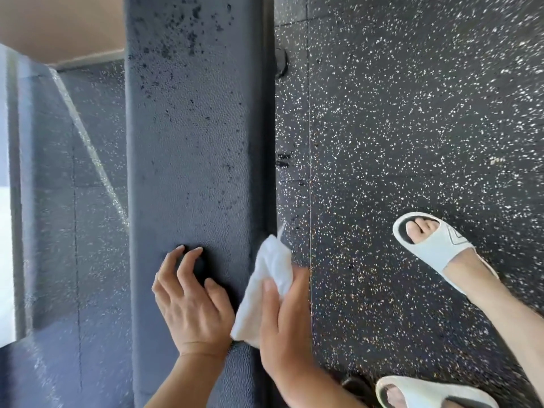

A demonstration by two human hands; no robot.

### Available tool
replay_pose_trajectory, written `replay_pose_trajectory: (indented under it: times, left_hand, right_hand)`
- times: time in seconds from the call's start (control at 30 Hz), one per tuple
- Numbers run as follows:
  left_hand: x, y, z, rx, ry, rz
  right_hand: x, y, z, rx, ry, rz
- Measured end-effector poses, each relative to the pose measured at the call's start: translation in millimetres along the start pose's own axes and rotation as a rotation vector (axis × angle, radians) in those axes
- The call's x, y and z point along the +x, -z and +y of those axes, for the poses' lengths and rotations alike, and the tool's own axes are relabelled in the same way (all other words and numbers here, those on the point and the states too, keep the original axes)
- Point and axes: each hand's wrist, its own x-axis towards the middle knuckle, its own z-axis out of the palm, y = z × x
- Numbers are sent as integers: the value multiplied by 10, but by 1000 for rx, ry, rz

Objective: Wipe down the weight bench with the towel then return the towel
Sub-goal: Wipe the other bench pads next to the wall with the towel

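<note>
Left hand (192,301) resting on weight bench (191,160), fingers bent, tips pressing the pad. Right hand (284,316) gripping white towel (266,285) against the bench's right edge. Dark droplets (182,30) at far end.

Black speckled rubber floor (412,113) w/ two white slides (435,245), beige wall (59,25) at top left.

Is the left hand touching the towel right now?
Apart. The head view shows the left hand with fingertips on the bench pad, and dark pad showing between its thumb and the towel held by the right hand.
</note>
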Motion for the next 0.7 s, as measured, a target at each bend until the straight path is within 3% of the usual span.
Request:
replay_pose_trajectory:
  times: [0.23,0.33,0.43,0.53,0.63,0.7]
  left_hand:
    - [0,13,33,-25,-18,18]
    - [0,10,-5,-16,-17,21]
    - [-5,19,26,-53,7,11]
    - [-2,51,34,-44,16,-8]
    - [12,39,-12,-38,25,-16]
    - [-2,26,-16,-28,44,-28]
  right_hand:
    - [-978,95,291,-39,-166,-50]
    - [-1056,78,227,-53,-173,-38]
    - [-1005,-16,49,-230,-93,106]
    - [-855,-10,72,-169,-193,-10]
    - [-342,85,93,-164,-62,-99]
    - [157,15,-111,-104,83,-66]
